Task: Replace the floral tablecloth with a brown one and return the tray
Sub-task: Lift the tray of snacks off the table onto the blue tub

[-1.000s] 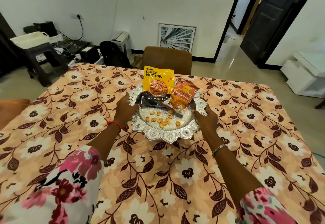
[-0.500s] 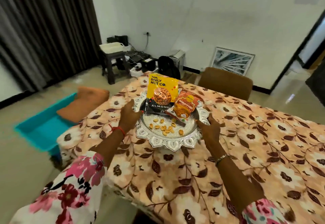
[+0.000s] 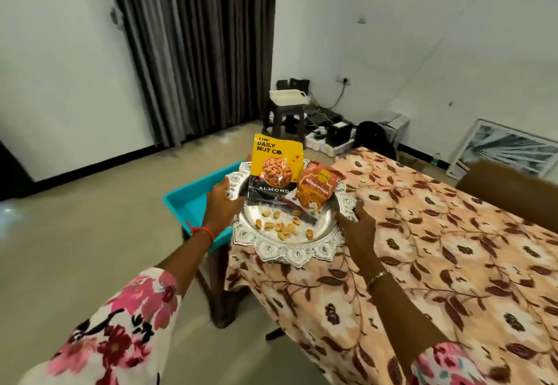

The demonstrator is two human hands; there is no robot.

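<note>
Fingers (image 3: 342, 219) of left hand (image 3: 222, 203), right hand (image 3: 359, 229) on level round tray (image 3: 290, 253), opposite rims.

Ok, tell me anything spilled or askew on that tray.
Loose nuts lie scattered on the silver tray, outside the almond packet and orange snack packet. The left hand and right hand hold the tray overhanging the floral tablecloth at its corner.

Both hands, left hand (image 3: 223, 200) and right hand (image 3: 357, 227), grip the silver tray (image 3: 290, 251) by its rim. It sits over the floral tablecloth (image 3: 437, 248) corner. Nut packets (image 3: 276, 167) lean on it.
</note>
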